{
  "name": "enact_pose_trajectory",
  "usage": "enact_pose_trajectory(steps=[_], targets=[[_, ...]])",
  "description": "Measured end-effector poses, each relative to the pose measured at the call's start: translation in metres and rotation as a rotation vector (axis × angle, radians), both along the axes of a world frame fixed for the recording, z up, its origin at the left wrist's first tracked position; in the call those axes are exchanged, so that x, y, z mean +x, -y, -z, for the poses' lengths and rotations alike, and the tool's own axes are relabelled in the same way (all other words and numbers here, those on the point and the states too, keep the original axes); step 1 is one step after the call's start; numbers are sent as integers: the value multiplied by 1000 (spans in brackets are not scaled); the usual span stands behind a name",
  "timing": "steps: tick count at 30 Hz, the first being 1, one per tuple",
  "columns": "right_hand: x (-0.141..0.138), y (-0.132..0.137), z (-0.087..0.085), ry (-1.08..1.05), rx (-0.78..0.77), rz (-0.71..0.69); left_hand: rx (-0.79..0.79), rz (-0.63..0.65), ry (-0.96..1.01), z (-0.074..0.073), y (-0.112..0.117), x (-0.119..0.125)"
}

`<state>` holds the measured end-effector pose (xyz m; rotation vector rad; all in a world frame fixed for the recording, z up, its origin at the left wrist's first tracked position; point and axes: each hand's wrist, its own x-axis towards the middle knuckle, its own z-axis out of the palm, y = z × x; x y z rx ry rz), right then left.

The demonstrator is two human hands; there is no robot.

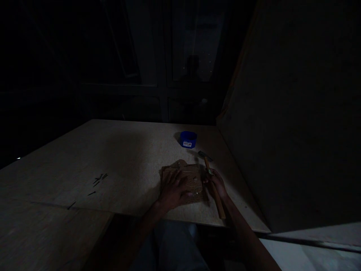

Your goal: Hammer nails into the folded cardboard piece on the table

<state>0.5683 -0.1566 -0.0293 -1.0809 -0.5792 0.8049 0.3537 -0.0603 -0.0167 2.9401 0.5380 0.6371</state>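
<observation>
My left hand (172, 190) lies flat with fingers spread, pressing on a brown, cardboard-like piece (194, 173). A coarse woven mesh (194, 197) sticks out from under its near edge, and a few small pale spots show on its surface. Just right of it, my right hand (218, 184) is closed around a hammer (219, 205) with a wooden handle. The hammer's dark head points away from me, and the handle's end comes back toward the table's front edge. Something small and greenish shows by my right fingers; the dim light hides what it is.
A blue, open-topped container (188, 139) with a white label stands beyond the hammer. Several dark nails (98, 178) lie scattered at left on the pale wooden table (135, 150). A tall panel (282, 131) rises along the right side. Dark window frames (162, 86) stand behind.
</observation>
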Motion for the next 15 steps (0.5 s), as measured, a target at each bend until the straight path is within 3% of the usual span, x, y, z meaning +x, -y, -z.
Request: enact_pose_trajectory(steps=[4,15], targets=[[1,2,4,2,2,-24,-9,-33,19,15,-4,-5],[-6,6,0,-204,105,-186,-51,-48,-16,17,-2,-1]])
